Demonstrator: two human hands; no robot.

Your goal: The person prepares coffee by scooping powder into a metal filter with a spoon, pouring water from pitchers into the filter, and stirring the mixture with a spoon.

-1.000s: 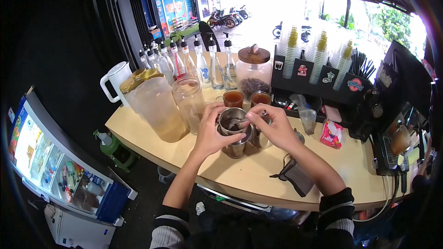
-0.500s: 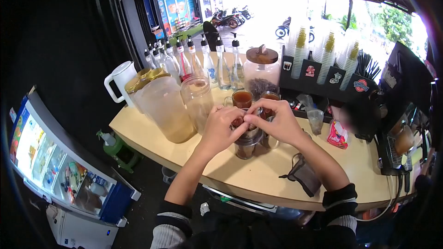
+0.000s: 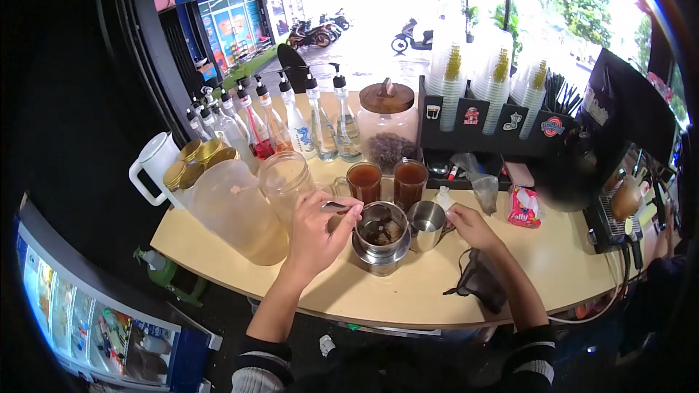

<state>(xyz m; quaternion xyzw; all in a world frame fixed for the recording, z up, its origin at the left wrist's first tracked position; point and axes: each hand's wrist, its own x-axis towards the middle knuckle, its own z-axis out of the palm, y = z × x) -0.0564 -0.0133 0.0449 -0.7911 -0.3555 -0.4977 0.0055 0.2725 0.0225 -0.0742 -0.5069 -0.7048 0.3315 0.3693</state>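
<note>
My left hand (image 3: 320,227) is closed in a pinch on a slim metal spoon handle (image 3: 334,206), just left of a metal pot (image 3: 381,256). Dark pieces and liquid show inside the pot. To its right stands a steel pitcher (image 3: 424,227). My right hand (image 3: 475,225) is closed beside the pitcher's handle, with a crumpled white piece (image 3: 443,197) at its fingertips; whether it also touches the handle I cannot tell. Two glass mugs of brown drink, the left mug (image 3: 365,183) and the right mug (image 3: 410,183), stand just behind the pot.
A large plastic jug (image 3: 237,207) and a clear jar (image 3: 285,175) stand left. Behind are pump bottles (image 3: 312,120), a wooden-lidded jar (image 3: 389,124) and a black cup rack (image 3: 473,120). A dark cloth strainer (image 3: 482,282) and a pink packet (image 3: 523,208) lie right.
My hands have moved apart from their pinch together over the pot, left hand to the left, right hand to the right. The pot's opening and pitcher are now uncovered. The view has shifted.
</note>
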